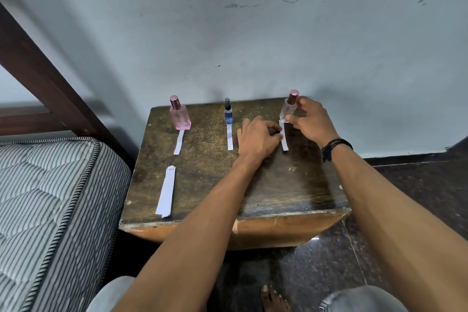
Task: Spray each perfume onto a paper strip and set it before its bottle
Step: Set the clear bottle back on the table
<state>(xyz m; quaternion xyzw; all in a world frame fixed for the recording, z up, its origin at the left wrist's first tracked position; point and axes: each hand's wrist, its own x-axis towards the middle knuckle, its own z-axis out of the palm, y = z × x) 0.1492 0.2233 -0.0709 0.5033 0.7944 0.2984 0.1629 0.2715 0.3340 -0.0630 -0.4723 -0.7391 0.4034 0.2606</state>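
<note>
Three perfume bottles stand along the back of a dark wooden table [202,185]. A pink bottle [180,115] is at the left with a white paper strip [178,142] lying before it. A small blue bottle [228,112] is in the middle, also with a strip [229,138] in front. At the right, my right hand [310,120] grips a clear bottle [288,106] with a pink cap. My left hand [258,138] pinches a third strip [284,138] that lies on the table just before that bottle.
A stack of spare paper strips [166,191] lies at the table's front left. A striped mattress [50,210] and a wooden bed frame [38,66] are at the left. The wall [253,45] rises right behind the bottles. Dark stone floor [417,197] lies at the right.
</note>
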